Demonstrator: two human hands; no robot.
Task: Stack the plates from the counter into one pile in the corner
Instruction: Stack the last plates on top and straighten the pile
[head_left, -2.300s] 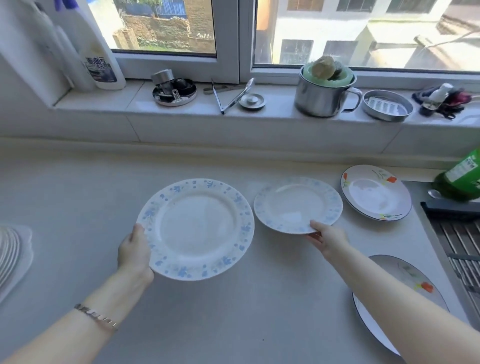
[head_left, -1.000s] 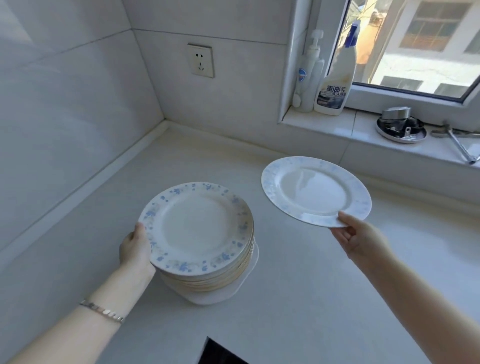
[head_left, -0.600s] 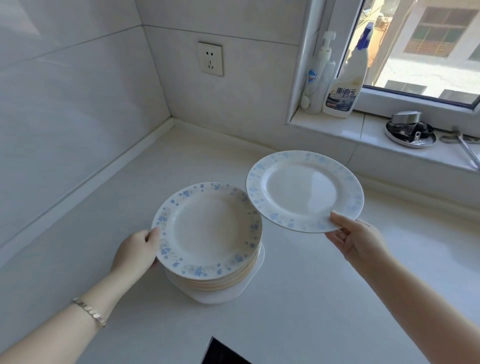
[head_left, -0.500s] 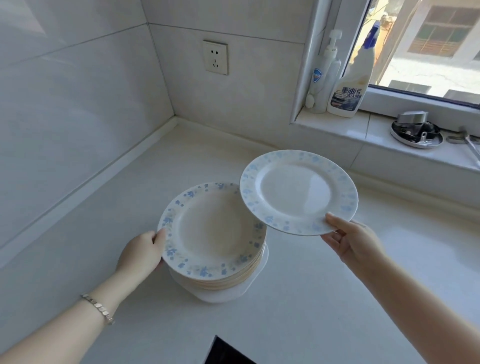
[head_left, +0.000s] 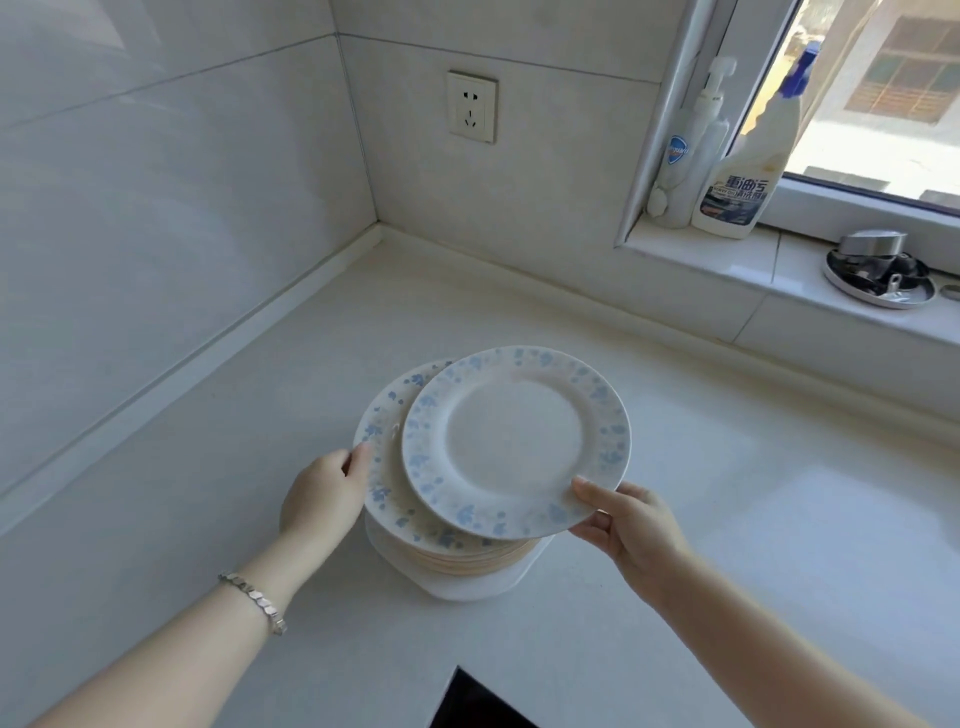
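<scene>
A pile of plates (head_left: 457, 558) stands on the white counter, short of the wall corner. Its top plate (head_left: 387, 441) is large, white with a blue floral rim. My left hand (head_left: 324, 493) rests against the left rim of that top plate, fingers curled on the edge. My right hand (head_left: 626, 525) pinches the near right rim of a smaller blue-rimmed plate (head_left: 517, 441). This plate hovers just above the pile, shifted to the right, and covers most of the top plate.
The counter (head_left: 727, 493) meets tiled walls at the far left corner, under a wall socket (head_left: 471, 106). On the windowsill at right stand a pump bottle (head_left: 685, 156), a cleaner bottle (head_left: 743, 176) and a metal dish (head_left: 878, 270). A dark hob corner (head_left: 478, 704) shows at the bottom.
The large plate went onto the pile and my left hand stayed at its rim. My right hand carried the smaller plate leftward until it hangs over the pile.
</scene>
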